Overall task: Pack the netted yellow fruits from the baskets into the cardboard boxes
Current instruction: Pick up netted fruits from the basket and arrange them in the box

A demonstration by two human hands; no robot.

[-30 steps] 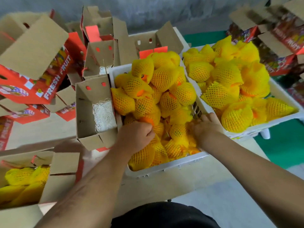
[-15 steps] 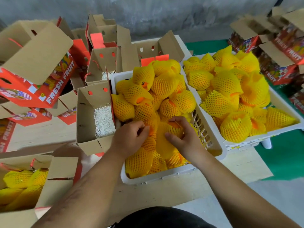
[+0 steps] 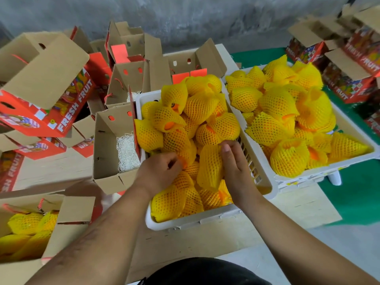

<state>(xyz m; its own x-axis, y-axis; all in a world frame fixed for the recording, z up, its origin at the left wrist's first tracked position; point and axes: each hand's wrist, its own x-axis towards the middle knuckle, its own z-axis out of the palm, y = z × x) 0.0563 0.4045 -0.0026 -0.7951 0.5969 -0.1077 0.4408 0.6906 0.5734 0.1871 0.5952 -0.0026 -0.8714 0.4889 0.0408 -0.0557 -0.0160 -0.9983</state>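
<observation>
You are early on: both baskets (image 3: pixel 207 220) remain heaped, one box (image 3: pixel 67 219) looks filled, and your right hand (image 3: pixel 236 171) cups a netted fruit (image 3: pixel 210 167) while your left hand (image 3: pixel 160 173) curls, perhaps pinching netting.

Both hands are reaching into the near white basket (image 3: pixel 205 220) full of netted yellow fruits. The right hand (image 3: pixel 236 171) is holding one netted fruit (image 3: pixel 210 167). The left hand (image 3: pixel 162 173) is gripping another fruit (image 3: pixel 186 155). An open box (image 3: pixel 107 145) is sitting just beside the basket.

"FRESH FRUIT" in white on the tilted red box (image 3: pixel 61 112); "FRUIT" on a red box (image 3: pixel 368 60) far right.
</observation>
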